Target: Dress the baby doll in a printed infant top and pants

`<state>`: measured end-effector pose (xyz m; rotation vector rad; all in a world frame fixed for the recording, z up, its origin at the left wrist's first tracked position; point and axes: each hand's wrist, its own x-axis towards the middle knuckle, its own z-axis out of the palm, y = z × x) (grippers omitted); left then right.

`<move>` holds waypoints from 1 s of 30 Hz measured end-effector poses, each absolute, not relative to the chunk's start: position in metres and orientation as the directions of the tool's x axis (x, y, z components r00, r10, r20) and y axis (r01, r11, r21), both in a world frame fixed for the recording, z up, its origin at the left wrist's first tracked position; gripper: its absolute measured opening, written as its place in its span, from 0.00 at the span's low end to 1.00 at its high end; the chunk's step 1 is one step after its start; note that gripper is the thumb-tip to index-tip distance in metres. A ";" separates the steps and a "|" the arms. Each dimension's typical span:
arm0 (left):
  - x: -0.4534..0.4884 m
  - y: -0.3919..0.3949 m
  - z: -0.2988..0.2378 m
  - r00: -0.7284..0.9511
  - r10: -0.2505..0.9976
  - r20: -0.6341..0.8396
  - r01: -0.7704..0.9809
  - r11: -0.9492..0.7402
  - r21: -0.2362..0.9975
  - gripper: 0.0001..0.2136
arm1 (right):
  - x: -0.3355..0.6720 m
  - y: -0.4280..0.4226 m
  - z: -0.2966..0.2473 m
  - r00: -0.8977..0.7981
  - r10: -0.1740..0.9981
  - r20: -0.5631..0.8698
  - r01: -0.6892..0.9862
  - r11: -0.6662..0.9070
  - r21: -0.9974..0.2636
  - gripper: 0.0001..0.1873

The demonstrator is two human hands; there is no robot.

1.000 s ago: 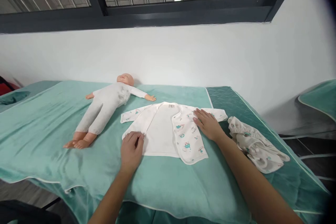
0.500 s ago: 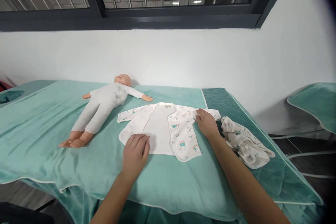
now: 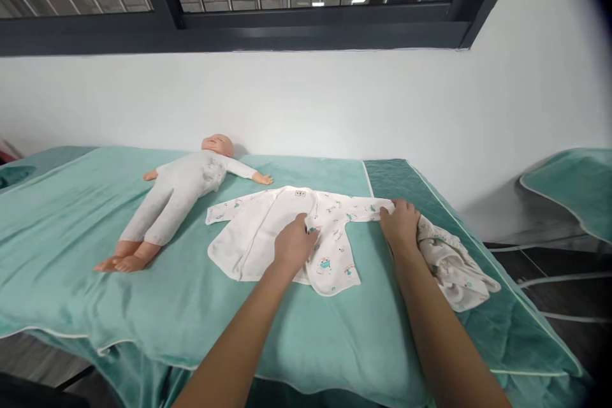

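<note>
A small white baby jacket (image 3: 258, 233) with a printed pattern lies spread open on the teal blanket (image 3: 191, 293). My left hand (image 3: 294, 245) rests palm down on the jacket's middle, fingers curled onto the right front panel. At the end of the jacket's right sleeve lies my right hand (image 3: 401, 223), fingers bent over the cuff. A baby doll (image 3: 176, 194) in a grey suit is on its back to the left of the jacket, arms out.
A crumpled patterned garment (image 3: 454, 268) lies right of my right hand. A white wall and dark-framed window run behind the bed. Another teal-covered surface (image 3: 574, 188) stands at far right, with floor between.
My left hand moved from the jacket's lower left hem to its middle. My right hand slid right along the sleeve to the cuff, and the sleeve now lies straighter.
</note>
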<state>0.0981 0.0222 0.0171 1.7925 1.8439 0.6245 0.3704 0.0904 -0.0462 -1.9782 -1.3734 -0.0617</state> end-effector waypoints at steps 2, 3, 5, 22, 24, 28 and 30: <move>0.101 0.024 0.012 0.005 1.000 0.022 0.628 -0.020 0.778 0.20 | 0.374 0.090 -0.045 0.462 0.801 0.380 0.808 -0.203 -0.553 0.23; 0.102 0.024 0.008 -0.007 0.999 0.052 0.554 -0.040 0.832 0.19 | 0.375 0.090 -0.044 0.461 0.805 0.375 0.798 -0.190 -0.572 0.22; 0.102 0.022 0.001 -0.061 0.993 0.102 0.433 -0.066 0.899 0.17 | 0.375 0.088 -0.041 0.449 0.798 0.402 0.778 -0.128 -0.615 0.19; 0.102 0.014 -0.003 -0.081 0.980 0.180 0.217 -0.159 0.963 0.14 | 0.346 0.064 -0.016 0.363 0.657 0.661 0.802 0.142 -0.580 0.16; 0.104 0.014 -0.005 -0.050 0.978 0.200 0.256 -0.181 0.950 0.15 | 0.329 0.056 -0.008 0.298 0.704 0.645 0.716 0.282 -0.639 0.13; 0.107 0.012 -0.008 0.015 0.973 0.230 0.308 -0.224 0.925 0.17 | 0.293 0.051 0.006 0.007 0.917 0.399 0.438 0.356 -0.825 0.14; 0.107 0.011 -0.008 0.022 0.975 0.222 0.229 -0.221 0.948 0.17 | 0.279 0.055 0.013 -0.155 0.949 0.274 0.422 0.314 -0.851 0.17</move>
